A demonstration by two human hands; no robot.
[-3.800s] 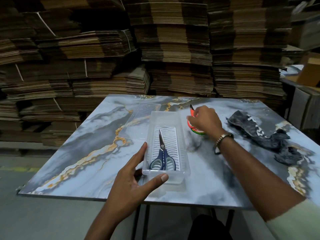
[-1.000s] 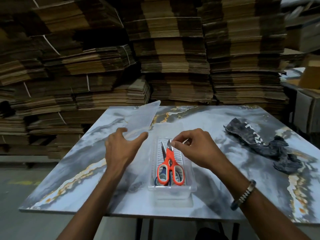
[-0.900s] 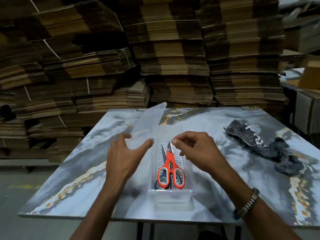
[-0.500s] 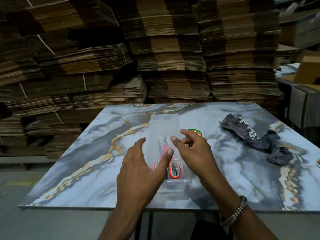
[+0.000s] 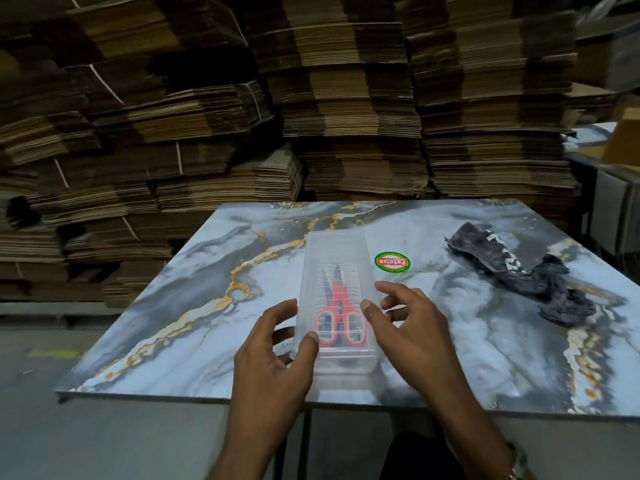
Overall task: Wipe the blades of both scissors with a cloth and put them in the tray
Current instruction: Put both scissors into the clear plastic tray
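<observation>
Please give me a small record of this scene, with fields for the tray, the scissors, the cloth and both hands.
tray: clear plastic tray, lid on, middle of table
scissors: orange scissors on top, dark pair barely visible beneath
cloth: dark cloth crumpled, right of tray, apart
left hand: left hand at near left corner of tray
right hand: right hand at right edge of tray
sticker: round sticker on table

A marbled table carries a clear lidded tray near its front edge; a round sticker lies just right of the tray, a crumpled dark cloth farther right.
</observation>
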